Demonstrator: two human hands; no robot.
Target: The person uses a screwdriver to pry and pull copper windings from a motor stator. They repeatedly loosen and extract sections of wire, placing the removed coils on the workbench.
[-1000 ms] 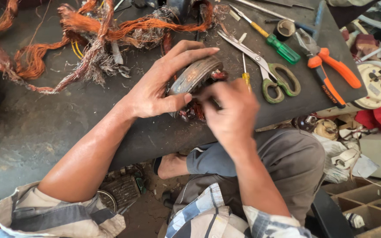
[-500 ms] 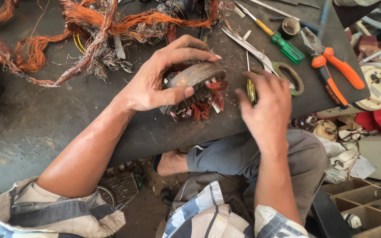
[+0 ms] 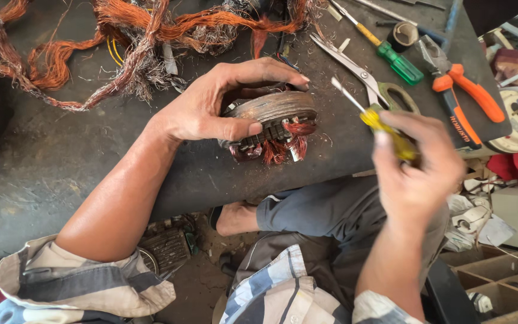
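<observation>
The motor stator (image 3: 274,123), a rusty ring with frayed copper windings showing at its lower edge, stands on edge on the dark workbench (image 3: 61,174) near its front edge. The left hand (image 3: 211,108) clamps it, thumb along the near face, fingers arched over the top. The right hand (image 3: 418,174), just right of it and apart, is closed around a yellow-handled screwdriver (image 3: 370,114), tip raised toward the stator. Behind lie scissors (image 3: 364,75), orange pliers (image 3: 466,99), a green screwdriver (image 3: 394,57) and tangled copper wire (image 3: 151,30).
</observation>
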